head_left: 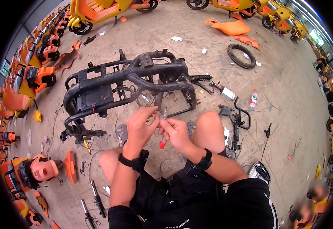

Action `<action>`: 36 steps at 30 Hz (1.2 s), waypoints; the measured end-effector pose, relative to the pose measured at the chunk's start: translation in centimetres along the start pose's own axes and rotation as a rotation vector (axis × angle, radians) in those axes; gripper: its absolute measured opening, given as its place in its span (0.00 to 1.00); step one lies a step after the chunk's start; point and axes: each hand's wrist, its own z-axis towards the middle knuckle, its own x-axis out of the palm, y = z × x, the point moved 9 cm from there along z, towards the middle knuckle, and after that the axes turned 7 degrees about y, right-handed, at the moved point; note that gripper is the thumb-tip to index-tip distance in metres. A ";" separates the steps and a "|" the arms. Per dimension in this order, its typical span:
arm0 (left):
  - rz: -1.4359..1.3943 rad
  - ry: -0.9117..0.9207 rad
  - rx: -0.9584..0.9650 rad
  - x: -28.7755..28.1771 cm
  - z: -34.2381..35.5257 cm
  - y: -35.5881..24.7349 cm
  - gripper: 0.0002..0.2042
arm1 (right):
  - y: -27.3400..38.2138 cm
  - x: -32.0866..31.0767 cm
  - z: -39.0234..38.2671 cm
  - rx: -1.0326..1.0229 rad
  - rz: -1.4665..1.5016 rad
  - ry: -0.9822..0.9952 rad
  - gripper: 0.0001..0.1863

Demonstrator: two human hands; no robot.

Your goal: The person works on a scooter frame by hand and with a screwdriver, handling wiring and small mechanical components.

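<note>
Currently, in the head view, I'm watching the right hand grasping a slim piece between thumb and fingers, its pale tip pointing far and what seems to be its red end showing on the near side of the fingers. The long axis is running near to far, roughly crosswise to the black frame, which is lying left to right beyond the hands. The left hand is curling in from the left, its fingers bunching just beside the tip; whether they are pinching anything, I'm not able to tell. So I'm judging that everything is turning on that tip: it is sitting just right of the left fingertips, on the frame's near side, with the right hand holding the piece
</note>
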 end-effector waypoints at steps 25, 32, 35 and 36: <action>-0.741 0.050 -0.604 3.5 -2.1 5.2 0.11 | 0.3 -0.2 0.3 -0.032 -0.016 0.014 0.16; -0.827 0.023 -0.597 4.2 -2.4 6.4 0.11 | 0.9 0.2 0.2 -0.024 -0.024 0.022 0.16; -0.842 0.020 -0.616 4.4 -2.6 6.5 0.10 | 1.1 0.4 0.1 -0.029 -0.027 0.030 0.16; -0.843 0.008 -0.625 4.3 -2.7 6.5 0.10 | 1.1 0.5 0.1 -0.032 -0.027 0.033 0.16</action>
